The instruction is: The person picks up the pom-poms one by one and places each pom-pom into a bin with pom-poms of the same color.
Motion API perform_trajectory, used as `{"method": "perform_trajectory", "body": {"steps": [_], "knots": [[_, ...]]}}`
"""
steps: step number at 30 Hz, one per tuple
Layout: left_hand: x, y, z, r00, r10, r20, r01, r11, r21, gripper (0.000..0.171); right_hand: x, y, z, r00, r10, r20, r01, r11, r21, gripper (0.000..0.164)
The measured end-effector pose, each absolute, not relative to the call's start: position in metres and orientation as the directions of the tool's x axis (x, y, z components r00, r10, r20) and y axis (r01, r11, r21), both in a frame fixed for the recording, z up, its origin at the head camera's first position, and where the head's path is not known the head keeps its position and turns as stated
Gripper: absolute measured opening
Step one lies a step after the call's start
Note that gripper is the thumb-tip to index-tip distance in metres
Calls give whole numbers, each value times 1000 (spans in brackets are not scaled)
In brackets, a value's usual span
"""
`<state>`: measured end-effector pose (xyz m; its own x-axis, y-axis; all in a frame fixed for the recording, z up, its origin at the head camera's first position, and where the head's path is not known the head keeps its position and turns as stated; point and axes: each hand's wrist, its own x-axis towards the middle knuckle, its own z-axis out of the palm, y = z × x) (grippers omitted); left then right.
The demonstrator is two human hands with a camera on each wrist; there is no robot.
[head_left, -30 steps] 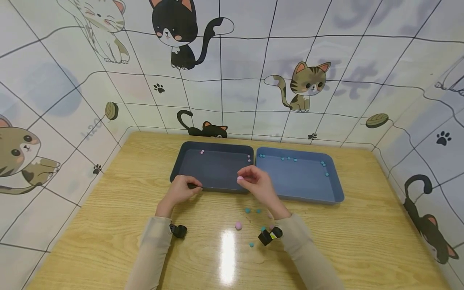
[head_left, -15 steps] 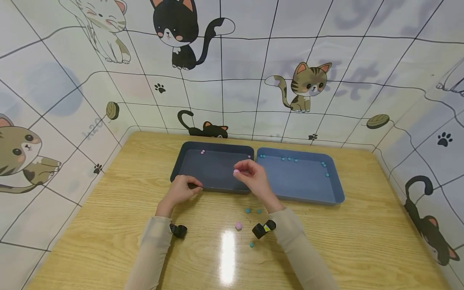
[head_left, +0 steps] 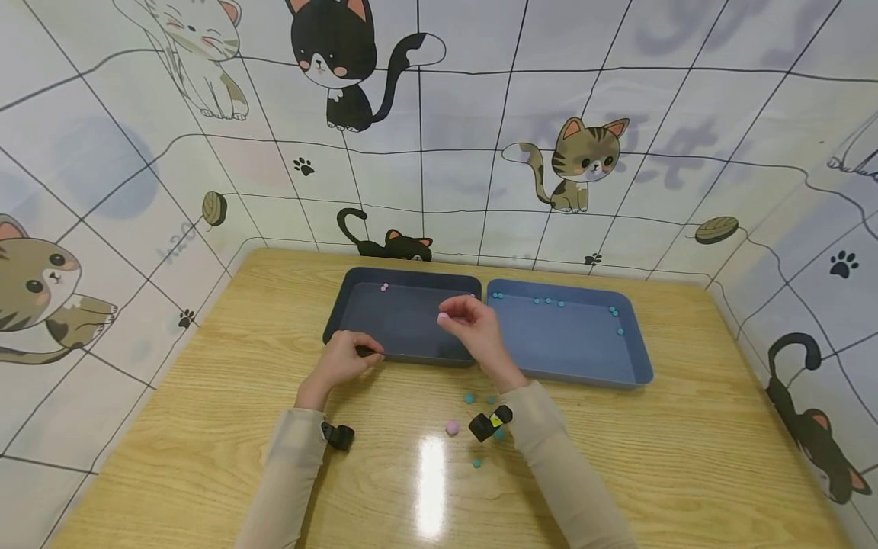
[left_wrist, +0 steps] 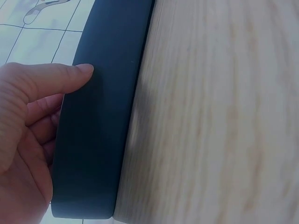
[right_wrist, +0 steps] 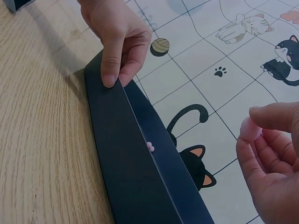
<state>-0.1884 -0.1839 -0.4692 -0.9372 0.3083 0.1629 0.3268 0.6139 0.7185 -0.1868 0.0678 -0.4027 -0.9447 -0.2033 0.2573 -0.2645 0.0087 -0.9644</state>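
Note:
My left hand (head_left: 343, 358) grips the near wall of the dark navy tray (head_left: 405, 324). In the left wrist view, the thumb (left_wrist: 70, 79) lies on the wall's outer face and the other fingers are behind the wall. Over the tray's right part, my right hand (head_left: 480, 332) pinches a small pink ball (right_wrist: 251, 129) between thumb and fingertips. Inside the dark tray, small pink balls (head_left: 384, 287) lie near the back wall, and the right hand partly covers its right end.
Beside it on the right stands a blue tray (head_left: 562, 343) holding several teal balls (head_left: 547, 301). On the wooden table in front lie a pink ball (head_left: 452, 428) and several loose teal balls (head_left: 469, 398), some close to the right wrist camera (head_left: 490, 424). A cat-print backdrop (head_left: 459, 175) rises behind.
My right hand has moved left and farther back over the dark tray, carrying the pink ball. The left hand has stayed on the tray wall.

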Motion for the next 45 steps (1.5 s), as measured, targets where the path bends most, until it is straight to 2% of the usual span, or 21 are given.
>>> {"method": "perform_trajectory", "body": {"steps": [14, 32, 45], "knots": [[-188, -184, -469, -939, 307, 153, 318, 611, 725, 6, -199, 60, -406, -965, -159, 209, -216, 27, -976, 23], [-189, -185, -470, -940, 306, 147, 314, 616, 723, 8, -212, 54, -407, -966, -150, 210, -213, 3, -977, 23], [-191, -186, -471, -940, 308, 149, 318, 629, 709, 7, -233, 48, -439, -975, -117, 191, -196, 25, -980, 21]]}}
